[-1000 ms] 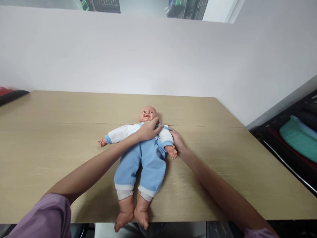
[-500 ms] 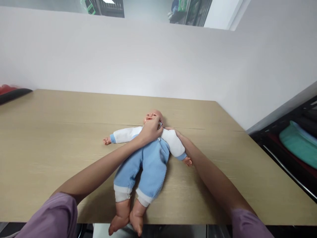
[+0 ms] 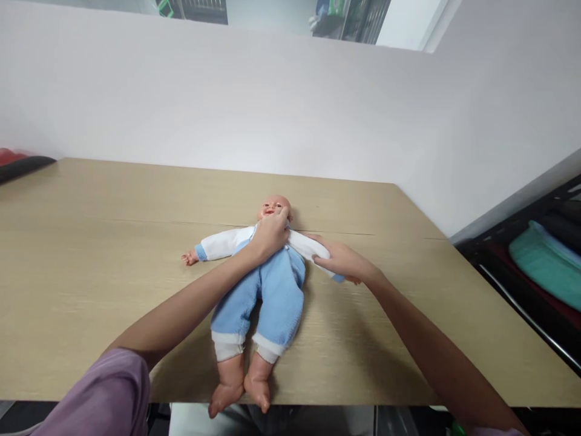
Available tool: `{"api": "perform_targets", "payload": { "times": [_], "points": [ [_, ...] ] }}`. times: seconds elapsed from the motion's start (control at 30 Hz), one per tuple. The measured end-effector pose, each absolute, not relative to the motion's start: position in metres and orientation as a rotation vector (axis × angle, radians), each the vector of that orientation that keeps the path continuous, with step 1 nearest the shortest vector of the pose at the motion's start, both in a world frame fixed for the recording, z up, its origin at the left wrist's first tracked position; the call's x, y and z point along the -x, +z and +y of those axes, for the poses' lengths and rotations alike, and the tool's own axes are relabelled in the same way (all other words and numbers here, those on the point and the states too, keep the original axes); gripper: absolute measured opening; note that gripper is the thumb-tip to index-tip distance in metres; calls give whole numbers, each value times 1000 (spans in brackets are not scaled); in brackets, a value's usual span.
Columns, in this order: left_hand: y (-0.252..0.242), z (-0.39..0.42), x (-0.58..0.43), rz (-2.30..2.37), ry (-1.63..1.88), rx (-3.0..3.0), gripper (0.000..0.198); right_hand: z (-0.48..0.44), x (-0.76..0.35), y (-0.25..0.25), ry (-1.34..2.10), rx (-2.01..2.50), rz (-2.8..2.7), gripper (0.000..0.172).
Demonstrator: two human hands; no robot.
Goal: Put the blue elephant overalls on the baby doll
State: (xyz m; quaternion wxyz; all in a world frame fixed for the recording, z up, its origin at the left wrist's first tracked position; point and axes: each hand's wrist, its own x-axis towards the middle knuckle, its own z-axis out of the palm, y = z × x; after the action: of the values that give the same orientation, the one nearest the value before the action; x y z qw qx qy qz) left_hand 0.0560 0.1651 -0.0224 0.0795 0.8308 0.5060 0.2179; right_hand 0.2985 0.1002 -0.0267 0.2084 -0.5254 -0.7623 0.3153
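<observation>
A baby doll (image 3: 261, 289) in a white-sleeved top and blue overalls lies on its back on the wooden table (image 3: 91, 242), head toward the wall, bare feet past the near edge. My left hand (image 3: 270, 233) is pinched shut on the cloth at the doll's collar, just under its chin. My right hand (image 3: 340, 261) is wrapped round the doll's arm nearest it, over the white sleeve, and hides the doll's small hand. The doll's other arm stretches out to the left.
A white partition wall (image 3: 290, 109) rises behind the table. A black shelf rack (image 3: 535, 242) with a teal folded item (image 3: 547, 263) stands to the right. A dark and red object (image 3: 20, 163) sits at the table's far left corner.
My right hand came out from behind the doll's shoulder and closed over its sleeve. The doll's arm on that side swung outward. My left hand stayed at the collar.
</observation>
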Motion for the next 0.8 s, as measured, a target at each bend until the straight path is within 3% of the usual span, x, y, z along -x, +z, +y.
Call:
{"api": "perform_targets", "payload": {
  "times": [0.17, 0.33, 0.43, 0.57, 0.7, 0.8],
  "points": [
    [-16, 161, -50, 1505, 664, -2520, 20, 112, -313, -29, 746, 1527, -2369, 48],
    [-19, 151, -2, 1275, 957, -2516, 33, 122, -314, -49, 143, 1569, -2262, 40],
    [-37, 139, 39, 1304, 1175, -2364, 34, 112, -306, -62, -31, 1575, -2026, 37],
    [-62, 117, 72, 1293, 1082, -2163, 30, 93, -283, -72, 288, 1262, -1915, 20],
    [-63, 106, 72, 1222, 927, -2219, 31, 99, -269, -74, 809, 1191, -1838, 34],
    [-53, 111, 67, 1232, 837, -2141, 36, 113, -270, -77, 1000, 1175, -1711, 45]
  ]
}}
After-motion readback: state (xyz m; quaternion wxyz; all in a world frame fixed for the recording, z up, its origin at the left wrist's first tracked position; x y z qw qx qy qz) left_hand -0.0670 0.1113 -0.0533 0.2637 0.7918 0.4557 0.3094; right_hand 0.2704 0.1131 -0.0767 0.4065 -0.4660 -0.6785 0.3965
